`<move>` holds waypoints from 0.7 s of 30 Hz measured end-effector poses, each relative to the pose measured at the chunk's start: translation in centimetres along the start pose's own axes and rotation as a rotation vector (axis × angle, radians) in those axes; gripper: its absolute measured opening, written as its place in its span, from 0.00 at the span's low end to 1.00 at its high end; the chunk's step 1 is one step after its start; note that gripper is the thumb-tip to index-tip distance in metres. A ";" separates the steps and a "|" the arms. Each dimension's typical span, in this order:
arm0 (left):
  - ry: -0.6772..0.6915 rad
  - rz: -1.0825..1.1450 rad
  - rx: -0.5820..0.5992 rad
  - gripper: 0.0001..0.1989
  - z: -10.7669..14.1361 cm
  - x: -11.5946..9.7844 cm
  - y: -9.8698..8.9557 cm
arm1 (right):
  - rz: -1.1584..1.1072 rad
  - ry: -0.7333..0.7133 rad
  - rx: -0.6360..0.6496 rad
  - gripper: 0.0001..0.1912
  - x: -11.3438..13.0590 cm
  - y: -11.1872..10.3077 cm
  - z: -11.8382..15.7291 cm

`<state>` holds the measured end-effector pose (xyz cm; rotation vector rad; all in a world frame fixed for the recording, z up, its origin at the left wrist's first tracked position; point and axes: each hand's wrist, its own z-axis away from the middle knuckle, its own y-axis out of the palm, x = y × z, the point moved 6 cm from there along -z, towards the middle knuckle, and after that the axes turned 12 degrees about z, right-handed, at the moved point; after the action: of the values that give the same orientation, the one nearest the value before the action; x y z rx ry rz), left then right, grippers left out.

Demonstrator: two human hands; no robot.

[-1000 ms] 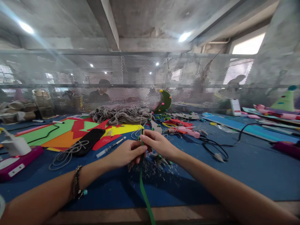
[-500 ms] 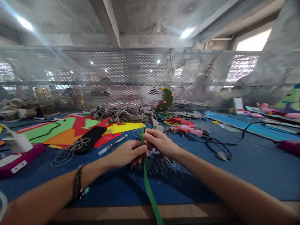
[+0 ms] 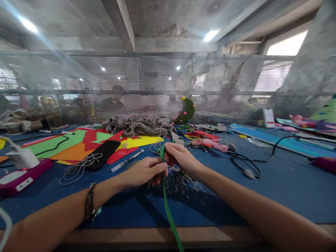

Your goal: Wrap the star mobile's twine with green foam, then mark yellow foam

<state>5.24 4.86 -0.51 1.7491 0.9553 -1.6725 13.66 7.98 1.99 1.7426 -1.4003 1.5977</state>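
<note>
A long green strip (image 3: pixel 169 213) runs up from below the table's front edge into my two hands, over the middle of the table. My left hand (image 3: pixel 151 170) is closed, with the thumb pressed along the strip. Just above it, my right hand (image 3: pixel 181 159) pinches the strip's upper end, which bends over near the fingertips. The fingers of both hands are partly hidden behind one another. Small pale scraps (image 3: pixel 181 185) lie scattered on the blue table (image 3: pixel 126 206) beneath the hands.
Left are coloured sheets (image 3: pixel 70 147), a black phone (image 3: pixel 105 155), a pen (image 3: pixel 127 161) and a purple power strip (image 3: pixel 34 175). Grey cord bundles (image 3: pixel 139 126) lie behind. A pink-handled tool (image 3: pixel 217 146) and black cable (image 3: pixel 246 162) are right. A perforated metal screen (image 3: pixel 147 77) closes the back.
The strip's upper end, upright before, now curls over at my right fingertips. Both hands keep nearly the same place, and the view has shifted slightly.
</note>
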 end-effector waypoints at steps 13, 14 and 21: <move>0.263 -0.240 -0.367 0.09 0.3 -2.3 -1.7 | 0.365 -0.061 -0.059 0.12 1.9 0.0 0.6; 0.274 -0.287 -0.374 0.09 0.4 -2.5 -1.6 | 0.377 -0.063 -0.059 0.12 2.0 0.1 0.7; 0.356 -0.451 -0.383 0.12 0.9 -3.3 -1.3 | 0.397 -0.080 -0.047 0.12 2.2 0.2 0.7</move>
<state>3.69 4.55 2.75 1.6711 1.8122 -1.3113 13.52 6.48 3.75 1.5864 -1.9004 1.6831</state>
